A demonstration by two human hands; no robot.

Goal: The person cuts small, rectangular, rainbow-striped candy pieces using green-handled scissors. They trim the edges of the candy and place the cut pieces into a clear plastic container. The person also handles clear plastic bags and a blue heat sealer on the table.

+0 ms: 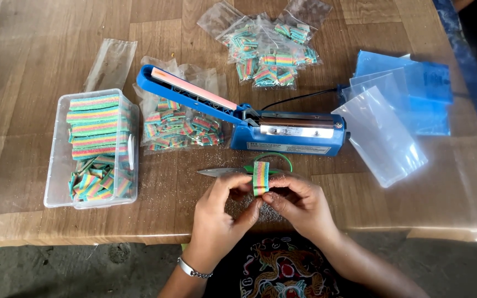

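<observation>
Candy strips fill the clear plastic tub [56, 165] at far left. Left hand [216, 212] and right hand [299, 204] pinch one rainbow candy strip [260, 177] upright before the scissors [238, 171] and blue heat sealer [282, 129]; gripping lightly at its lower end likely avoids bending it.

Clear tub [56, 165] of rainbow strips at left; filled clear bags [180, 124] centre & top [269, 58]; empty clear/blue bags [385, 132] at right.

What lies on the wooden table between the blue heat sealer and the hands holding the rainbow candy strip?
In the head view, green-handled scissors lie between the blue heat sealer and the rainbow candy strip.
</observation>
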